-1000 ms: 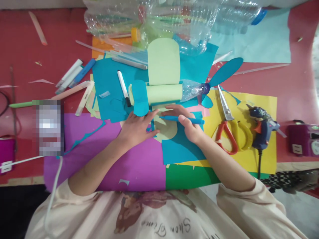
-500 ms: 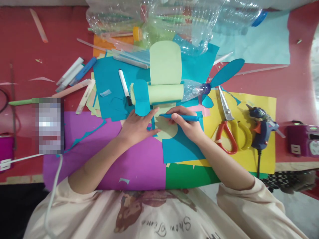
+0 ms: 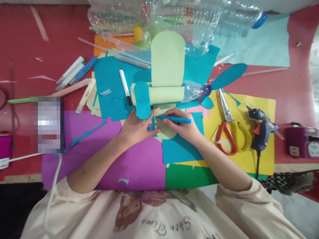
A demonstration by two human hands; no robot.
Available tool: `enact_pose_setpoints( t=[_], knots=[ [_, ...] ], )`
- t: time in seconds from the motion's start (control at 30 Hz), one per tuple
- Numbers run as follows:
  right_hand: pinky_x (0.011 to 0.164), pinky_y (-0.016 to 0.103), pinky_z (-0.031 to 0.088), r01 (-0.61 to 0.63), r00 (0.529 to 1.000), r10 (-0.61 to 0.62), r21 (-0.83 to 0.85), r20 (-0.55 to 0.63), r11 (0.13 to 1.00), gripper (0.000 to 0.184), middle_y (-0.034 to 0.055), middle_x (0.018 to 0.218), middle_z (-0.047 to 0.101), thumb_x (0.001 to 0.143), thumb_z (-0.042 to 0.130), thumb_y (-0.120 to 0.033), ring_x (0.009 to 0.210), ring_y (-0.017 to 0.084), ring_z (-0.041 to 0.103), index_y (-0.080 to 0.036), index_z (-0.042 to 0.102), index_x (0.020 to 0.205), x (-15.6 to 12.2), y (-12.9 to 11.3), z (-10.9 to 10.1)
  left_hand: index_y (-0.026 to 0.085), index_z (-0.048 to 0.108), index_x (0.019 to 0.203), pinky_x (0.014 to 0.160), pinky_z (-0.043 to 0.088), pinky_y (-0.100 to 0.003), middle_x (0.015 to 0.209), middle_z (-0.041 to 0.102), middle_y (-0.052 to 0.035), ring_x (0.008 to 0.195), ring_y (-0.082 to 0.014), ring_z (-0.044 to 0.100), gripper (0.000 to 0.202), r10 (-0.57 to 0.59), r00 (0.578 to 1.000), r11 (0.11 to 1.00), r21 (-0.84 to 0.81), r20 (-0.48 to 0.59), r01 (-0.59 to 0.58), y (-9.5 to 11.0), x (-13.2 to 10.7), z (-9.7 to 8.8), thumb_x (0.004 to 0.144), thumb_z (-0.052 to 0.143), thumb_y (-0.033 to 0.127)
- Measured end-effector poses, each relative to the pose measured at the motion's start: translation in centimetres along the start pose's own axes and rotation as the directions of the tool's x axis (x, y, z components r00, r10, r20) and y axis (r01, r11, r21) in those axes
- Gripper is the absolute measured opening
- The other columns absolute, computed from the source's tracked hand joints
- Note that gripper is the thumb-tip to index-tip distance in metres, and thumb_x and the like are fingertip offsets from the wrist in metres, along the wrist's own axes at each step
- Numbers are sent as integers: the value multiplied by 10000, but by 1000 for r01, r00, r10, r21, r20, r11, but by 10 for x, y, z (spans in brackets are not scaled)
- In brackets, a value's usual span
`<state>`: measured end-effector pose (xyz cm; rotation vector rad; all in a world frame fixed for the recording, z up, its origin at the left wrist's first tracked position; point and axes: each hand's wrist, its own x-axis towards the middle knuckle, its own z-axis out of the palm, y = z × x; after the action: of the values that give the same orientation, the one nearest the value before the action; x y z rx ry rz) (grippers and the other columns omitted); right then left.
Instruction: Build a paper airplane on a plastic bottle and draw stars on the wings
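My right hand (image 3: pixel 183 127) is closed around a blue pen (image 3: pixel 174 119), whose tip points left onto a pale green paper shape (image 3: pixel 165 131) lying on a teal sheet (image 3: pixel 179 149). My left hand (image 3: pixel 138 127) lies flat with fingers spread, pressing on that paper just left of the pen tip. Right behind both hands sits a plastic-bottle plane (image 3: pixel 165 93) wrapped in pale green paper, with a green wing (image 3: pixel 167 58), a teal tail piece (image 3: pixel 142 100) and a teal propeller (image 3: pixel 228 76).
Red-handled scissors (image 3: pixel 225 131) and a blue glue gun (image 3: pixel 261 129) lie on the yellow sheet (image 3: pixel 264 156) at right. A white marker (image 3: pixel 125 85), several pens (image 3: pixel 74 74) and paper scraps lie at left. Clear plastic bottles (image 3: pixel 174 20) are piled at the back. A purple sheet (image 3: pixel 139 166) covers the front.
My right hand has slid left with the blue pen, bringing its tip closer to my left fingers. My left hand has stayed pressed on the paper.
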<state>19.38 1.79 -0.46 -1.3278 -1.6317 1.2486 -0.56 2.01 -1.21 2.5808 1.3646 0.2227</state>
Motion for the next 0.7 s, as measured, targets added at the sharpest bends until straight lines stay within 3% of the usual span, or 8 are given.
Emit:
enact_pose_setpoints(
  t=[0.47,0.7],
  knots=[
    [598,290,465,26,1000,-26,-34,-4,999,149,20,759,690,789,648,-361,656,157,624,-215,667,814,0,0,1,193,441,1382,940,474,-435,1227,621,-142,1134,-324,600,671,10,1000,1000,-2,13,-10,0,0,-2,818,680,468],
    [578,291,452,24,1000,-25,-25,-11,999,149,21,738,679,794,645,-364,643,158,610,-216,663,796,0,0,2,225,432,1385,957,459,-401,1194,635,-105,1106,-289,608,664,6,1000,1000,13,6,-6,0,0,-2,823,666,489]
  ],
)
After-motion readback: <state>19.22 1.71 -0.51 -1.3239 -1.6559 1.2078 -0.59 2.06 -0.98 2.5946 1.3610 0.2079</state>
